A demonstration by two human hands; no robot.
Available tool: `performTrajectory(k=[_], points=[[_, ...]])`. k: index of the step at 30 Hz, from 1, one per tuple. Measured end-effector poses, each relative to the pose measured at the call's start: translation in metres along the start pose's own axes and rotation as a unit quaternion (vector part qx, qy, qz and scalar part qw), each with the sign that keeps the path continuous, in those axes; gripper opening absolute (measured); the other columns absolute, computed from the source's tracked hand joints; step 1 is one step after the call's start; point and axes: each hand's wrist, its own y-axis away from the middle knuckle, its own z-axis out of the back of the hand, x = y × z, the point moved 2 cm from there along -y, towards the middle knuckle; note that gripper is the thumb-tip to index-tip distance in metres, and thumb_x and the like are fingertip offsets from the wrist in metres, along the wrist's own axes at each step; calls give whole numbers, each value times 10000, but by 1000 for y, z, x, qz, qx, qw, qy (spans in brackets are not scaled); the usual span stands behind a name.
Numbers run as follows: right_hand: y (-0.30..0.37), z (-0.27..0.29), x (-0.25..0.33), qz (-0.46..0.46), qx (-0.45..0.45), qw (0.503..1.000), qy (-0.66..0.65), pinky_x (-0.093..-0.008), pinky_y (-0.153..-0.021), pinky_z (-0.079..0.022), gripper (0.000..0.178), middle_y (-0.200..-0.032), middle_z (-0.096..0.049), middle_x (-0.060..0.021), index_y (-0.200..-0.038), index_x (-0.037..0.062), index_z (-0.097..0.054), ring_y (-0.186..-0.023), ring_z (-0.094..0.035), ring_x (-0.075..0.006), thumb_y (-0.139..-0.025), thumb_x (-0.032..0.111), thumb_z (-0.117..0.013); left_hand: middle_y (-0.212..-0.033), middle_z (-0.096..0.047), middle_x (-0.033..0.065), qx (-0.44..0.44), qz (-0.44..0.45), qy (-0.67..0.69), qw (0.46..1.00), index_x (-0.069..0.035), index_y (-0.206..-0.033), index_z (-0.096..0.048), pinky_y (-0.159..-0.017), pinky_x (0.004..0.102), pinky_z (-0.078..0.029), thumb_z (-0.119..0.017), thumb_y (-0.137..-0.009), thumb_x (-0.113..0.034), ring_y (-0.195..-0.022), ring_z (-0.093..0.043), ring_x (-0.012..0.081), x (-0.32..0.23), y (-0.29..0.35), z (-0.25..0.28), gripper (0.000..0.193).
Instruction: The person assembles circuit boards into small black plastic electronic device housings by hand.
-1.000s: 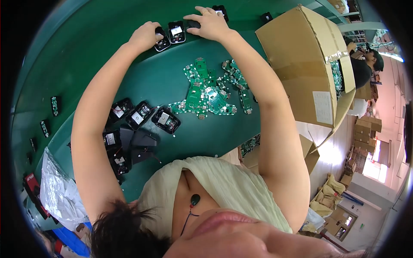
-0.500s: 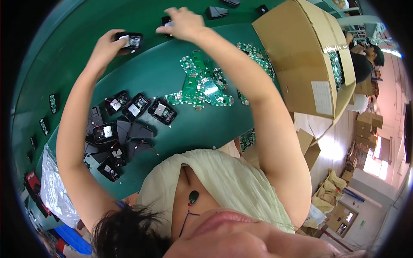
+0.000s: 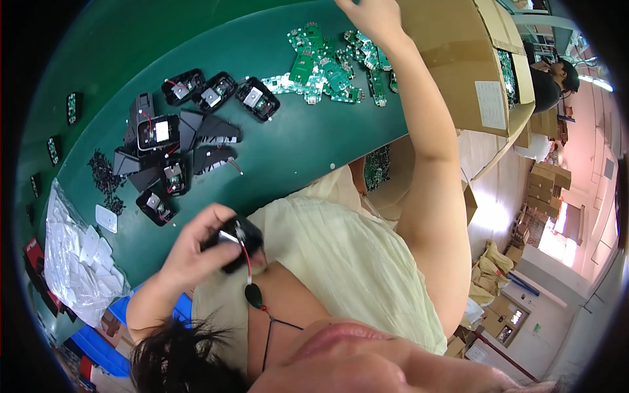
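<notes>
Now drawn chestward, left hand (image 3: 202,247) clasps a black casing (image 3: 250,230); grip of right hand (image 3: 375,18) is unclear.

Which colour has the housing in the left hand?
The housing is black, seen in the head view.

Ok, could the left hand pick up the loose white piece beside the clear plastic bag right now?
Probably not straight away: the left hand holds a black casing. Otherwise the way looks free, with only bare green table between it and the white piece.
</notes>
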Motion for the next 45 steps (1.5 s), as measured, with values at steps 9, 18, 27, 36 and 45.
performTrajectory(k=[9,18,27,36,45], points=[[126,-9,40,-113,55,989,73,-350,-633,-480,386,-860,-558,-84,-1019,110,-582,-810,-576,-257,-711,325,-670,-874,-569,163,-149,-191,78,967,13,-956,-430,-627,300,-480,-501,-801,-85,-730,-580,200,14,-9,-8,197],[132,-10,23,-104,-31,994,-21,-350,-610,-470,84,-753,-570,-89,-830,54,-612,-699,-572,-273,-774,115,-600,-949,-577,136,-209,-190,140,949,16,-1093,-466,-699,323,-485,-450,-878,-118,-825,-590,214,-7,-77,-5,253],[118,9,95,-236,79,729,-638,-221,-396,-405,153,-647,-606,-151,-1001,-30,-474,-463,-547,-149,-888,74,-472,-851,-583,90,-273,-181,129,936,-33,-1036,-483,-527,252,-450,-452,-890,-217,-678,-600,170,-15,-114,-6,237],[104,-4,118,-203,134,667,-704,-217,-386,-394,143,-637,-601,-133,-983,-3,-432,-449,-544,-144,-895,101,-475,-814,-581,54,-311,-178,99,928,-39,-1040,-482,-489,229,-434,-449,-885,-201,-630,-572,123,-15,-114,-14,227],[106,-7,121,-207,147,677,-691,-204,-390,-386,133,-633,-602,-119,-979,-3,-441,-454,-538,-123,-891,88,-479,-875,-581,50,-289,-184,85,936,-26,-1093,-467,-487,226,-441,-460,-881,-213,-685,-568,108,-12,-109,-16,283]])
